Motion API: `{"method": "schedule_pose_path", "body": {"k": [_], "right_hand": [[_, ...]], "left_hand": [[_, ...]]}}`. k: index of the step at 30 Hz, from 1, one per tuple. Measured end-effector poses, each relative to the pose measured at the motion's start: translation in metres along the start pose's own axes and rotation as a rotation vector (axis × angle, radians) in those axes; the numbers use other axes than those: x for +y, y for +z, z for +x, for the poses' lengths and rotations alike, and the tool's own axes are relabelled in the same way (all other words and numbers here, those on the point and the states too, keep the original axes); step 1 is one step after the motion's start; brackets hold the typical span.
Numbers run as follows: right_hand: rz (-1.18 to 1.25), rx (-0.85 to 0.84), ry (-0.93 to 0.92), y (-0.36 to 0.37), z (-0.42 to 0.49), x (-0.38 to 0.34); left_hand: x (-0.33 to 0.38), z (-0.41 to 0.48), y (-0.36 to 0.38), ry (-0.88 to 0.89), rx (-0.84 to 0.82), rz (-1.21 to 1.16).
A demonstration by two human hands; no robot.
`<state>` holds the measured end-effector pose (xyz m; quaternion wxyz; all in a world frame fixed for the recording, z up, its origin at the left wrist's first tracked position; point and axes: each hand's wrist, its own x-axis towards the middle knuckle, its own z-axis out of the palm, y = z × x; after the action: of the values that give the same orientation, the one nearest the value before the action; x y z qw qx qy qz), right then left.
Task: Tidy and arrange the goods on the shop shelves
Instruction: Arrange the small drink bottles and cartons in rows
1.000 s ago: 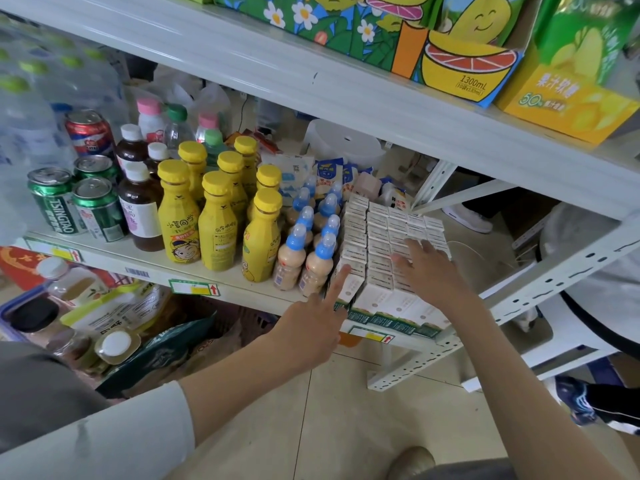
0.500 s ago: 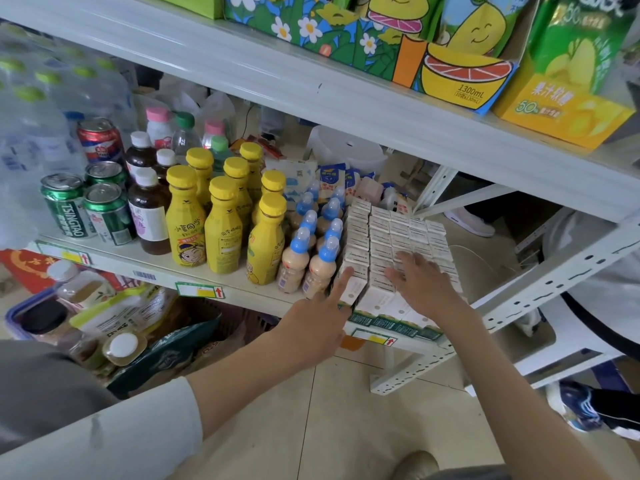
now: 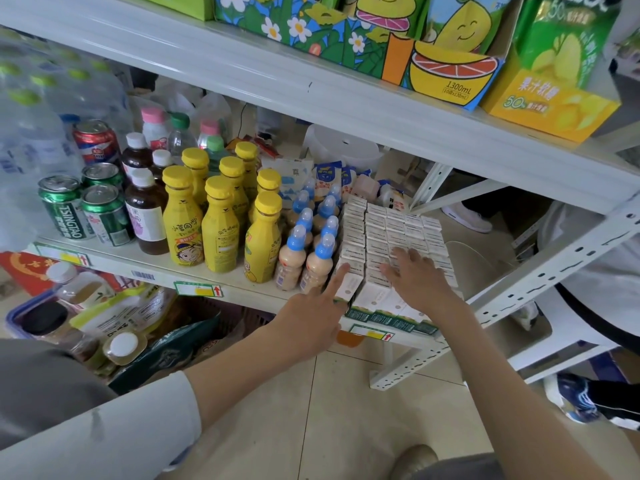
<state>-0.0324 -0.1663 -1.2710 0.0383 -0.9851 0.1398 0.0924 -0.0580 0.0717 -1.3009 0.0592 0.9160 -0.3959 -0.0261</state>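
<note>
Cartons [image 3: 381, 223] beneath flat right fingers [image 3: 405, 258]

Right hand [image 3: 417, 280]: moved a little to the left and toward the shelf front across the tops of the white cartons [image 3: 398, 230], palm down and fingers spread. A little more of the right-hand column of the block is now uncovered. Gap between it and the left hand [image 3: 311, 320]: slightly narrower than a second ago.
</note>
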Motion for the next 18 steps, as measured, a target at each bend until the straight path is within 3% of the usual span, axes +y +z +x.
{"method": "schedule_pose_path", "body": {"k": [18], "right_hand": [[0.055,-0.005,0.002,-0.025,-0.026,0.003]], "left_hand": [[-0.004,-0.001,-0.009,0.013,0.022,0.005]]}}
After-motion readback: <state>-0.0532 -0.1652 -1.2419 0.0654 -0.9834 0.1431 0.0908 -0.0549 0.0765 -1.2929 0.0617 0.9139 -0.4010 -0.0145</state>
